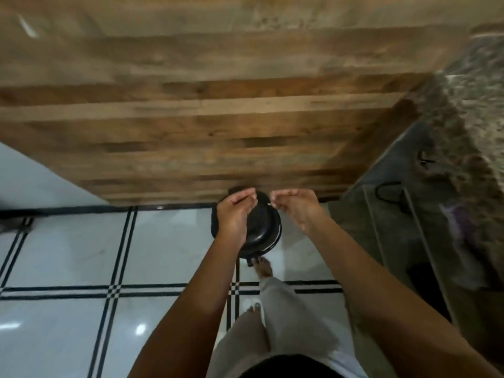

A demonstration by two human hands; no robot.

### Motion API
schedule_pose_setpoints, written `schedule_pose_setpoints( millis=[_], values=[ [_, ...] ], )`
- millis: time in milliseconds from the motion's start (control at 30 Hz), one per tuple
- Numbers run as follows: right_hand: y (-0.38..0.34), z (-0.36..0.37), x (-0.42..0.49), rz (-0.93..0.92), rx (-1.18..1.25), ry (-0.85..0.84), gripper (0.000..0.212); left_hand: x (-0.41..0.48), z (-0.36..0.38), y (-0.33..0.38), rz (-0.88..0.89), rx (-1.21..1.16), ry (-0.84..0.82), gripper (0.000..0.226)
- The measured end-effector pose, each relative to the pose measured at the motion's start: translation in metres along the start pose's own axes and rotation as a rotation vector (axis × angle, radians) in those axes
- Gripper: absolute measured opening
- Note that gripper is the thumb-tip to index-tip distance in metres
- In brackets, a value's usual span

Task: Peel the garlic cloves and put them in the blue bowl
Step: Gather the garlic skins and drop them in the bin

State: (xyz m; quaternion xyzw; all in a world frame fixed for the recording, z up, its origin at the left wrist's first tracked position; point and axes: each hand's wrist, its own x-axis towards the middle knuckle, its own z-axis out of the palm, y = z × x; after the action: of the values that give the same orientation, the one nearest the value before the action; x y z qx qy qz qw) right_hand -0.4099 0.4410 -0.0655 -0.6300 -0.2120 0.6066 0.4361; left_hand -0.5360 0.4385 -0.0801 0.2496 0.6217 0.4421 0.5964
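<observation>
Garlic cloves: none in view, nor the blue bowl. A tiny pale fleck at the right fingertips may be skin, but it is too blurred to say. Left hand (pixel 236 214): fingers half curled, thumb toward the tips, lying over a black round thing (pixel 266 236); gripping it or merely in front of it, cannot tell. Right hand (pixel 296 210): just across from the left fingertips, fingers curled with tips drawn together; whether they pinch anything, cannot tell. Judgement: the step looks like shedding skin, best done thumb against fingertip with the hands close, so scraps fall in one spot. Tiled floor (pixel 81 255) lies open left of the left fingers. The wooden table (pixel 218 118) edge sits just beyond the fingertips, its top bare past them. A bare foot (pixel 264 267) is below the fingers. A speckled stone ledge (pixel 469 110) crowds in to the right of the right fingers.
</observation>
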Motion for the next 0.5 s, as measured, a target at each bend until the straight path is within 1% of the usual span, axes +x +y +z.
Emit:
schedule_pose_setpoints(
  millis=[100, 200, 233, 300, 367, 400, 433, 467, 500],
  values=[
    [0.021, 0.008, 0.043, 0.070, -0.027, 0.029, 0.021, 0.036, -0.004, -0.025, -0.077, 0.063, 0.026, 0.017],
    [0.056, 0.006, 0.089, 0.161, 0.018, 0.074, 0.011, 0.069, -0.004, -0.067, -0.144, 0.156, 0.050, 0.015],
    [0.072, 0.004, 0.104, 0.189, 0.022, 0.104, 0.014, 0.078, -0.004, -0.084, -0.187, 0.178, 0.062, 0.015],
    [0.103, 0.003, 0.136, 0.246, 0.048, 0.139, 0.029, 0.104, -0.006, -0.117, -0.241, 0.184, 0.083, 0.017],
    [0.134, 0.003, 0.167, 0.286, 0.083, 0.164, 0.032, 0.138, -0.007, -0.145, -0.264, 0.175, 0.079, 0.018],
    [0.148, 0.005, 0.182, 0.313, 0.114, 0.157, 0.027, 0.156, -0.007, -0.157, -0.241, 0.173, 0.084, 0.021],
    [0.162, 0.007, 0.196, 0.332, 0.170, 0.138, 0.017, 0.172, -0.004, -0.166, -0.192, 0.212, 0.084, 0.024],
    [0.173, 0.014, 0.210, 0.392, 0.147, 0.137, 0.006, 0.187, 0.000, -0.176, -0.130, 0.293, 0.074, 0.027],
    [0.191, 0.021, 0.222, 0.414, 0.153, 0.137, 0.018, 0.196, 0.006, -0.184, -0.082, 0.357, 0.026, 0.031]
  ],
)
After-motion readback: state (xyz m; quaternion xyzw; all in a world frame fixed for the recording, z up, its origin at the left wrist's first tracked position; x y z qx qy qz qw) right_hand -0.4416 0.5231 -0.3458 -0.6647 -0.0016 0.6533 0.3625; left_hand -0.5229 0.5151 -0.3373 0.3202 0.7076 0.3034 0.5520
